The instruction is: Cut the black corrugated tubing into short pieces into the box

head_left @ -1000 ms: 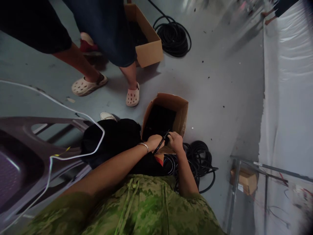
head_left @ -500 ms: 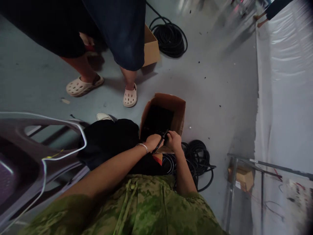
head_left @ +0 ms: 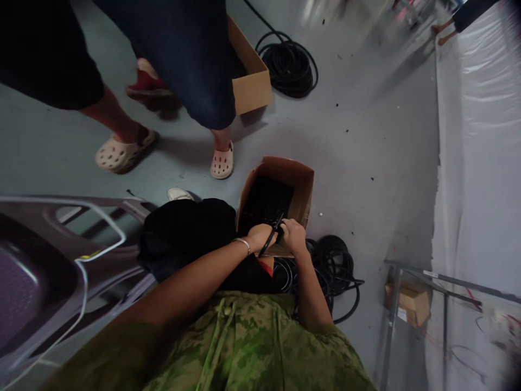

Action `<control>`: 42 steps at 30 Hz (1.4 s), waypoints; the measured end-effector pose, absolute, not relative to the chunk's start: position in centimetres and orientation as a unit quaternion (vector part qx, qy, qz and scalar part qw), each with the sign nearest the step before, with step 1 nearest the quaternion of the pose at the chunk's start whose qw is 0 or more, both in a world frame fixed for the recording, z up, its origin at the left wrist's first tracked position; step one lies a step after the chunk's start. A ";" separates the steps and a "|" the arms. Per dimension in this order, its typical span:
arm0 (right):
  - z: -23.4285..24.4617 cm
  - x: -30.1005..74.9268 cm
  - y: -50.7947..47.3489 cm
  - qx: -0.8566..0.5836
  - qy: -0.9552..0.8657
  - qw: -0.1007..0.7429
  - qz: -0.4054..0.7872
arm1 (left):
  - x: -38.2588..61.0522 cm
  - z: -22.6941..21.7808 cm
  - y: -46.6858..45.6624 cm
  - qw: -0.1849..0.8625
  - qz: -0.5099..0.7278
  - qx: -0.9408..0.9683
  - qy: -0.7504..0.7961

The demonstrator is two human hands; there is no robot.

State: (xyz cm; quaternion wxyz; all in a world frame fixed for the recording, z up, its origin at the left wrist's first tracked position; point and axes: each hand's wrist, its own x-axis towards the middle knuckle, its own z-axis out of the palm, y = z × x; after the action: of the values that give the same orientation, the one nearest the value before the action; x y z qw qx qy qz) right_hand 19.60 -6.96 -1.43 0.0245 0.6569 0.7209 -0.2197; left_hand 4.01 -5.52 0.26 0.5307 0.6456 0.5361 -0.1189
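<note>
A black cable [head_left: 269, 239] is gripped by the closed fingers of the left hand [head_left: 259, 237] and right hand [head_left: 293, 235], at the 6 o'clock rim of the cardboard box [head_left: 304, 182]; coiled hose [head_left: 336, 266] lies at 4 o'clock.

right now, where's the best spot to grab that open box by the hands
Likely the box by the top edge of its right wall, coming from above on the right. It stands upright and open, and that edge is bare. The left hand and right hand hold a cable over the near edge, so fingers would have little room there.
</note>
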 end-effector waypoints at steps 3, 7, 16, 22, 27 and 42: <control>-1.4 19.6 -7.1 0.658 0.722 0.030 -0.214 | 4.0 0.8 -5.5 0.522 -0.120 0.655 0.534; -1.8 19.0 -7.5 0.656 0.724 0.045 -0.209 | 4.0 1.6 -5.3 0.483 -0.078 0.676 0.551; -3.7 20.3 -8.5 0.662 0.698 -0.084 -0.261 | 3.7 2.9 -4.6 0.458 -0.115 0.665 0.578; -3.9 21.8 -7.9 0.655 0.666 -0.189 -0.304 | 3.7 3.1 -4.7 0.458 -0.126 0.680 0.558; -3.6 22.6 -6.9 0.665 0.628 -0.230 -0.332 | 3.7 2.7 -4.8 0.452 -0.122 0.691 0.550; -3.5 23.1 -6.3 0.675 0.616 -0.265 -0.309 | 4.0 2.0 -5.3 0.422 -0.141 0.724 0.527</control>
State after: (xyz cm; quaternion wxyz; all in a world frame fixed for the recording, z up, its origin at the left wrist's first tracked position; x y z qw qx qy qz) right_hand 23.10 -6.32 -3.50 -0.2646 0.6748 0.6159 -0.3088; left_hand 4.02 -5.30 1.99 0.4224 0.7240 0.5267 -0.1413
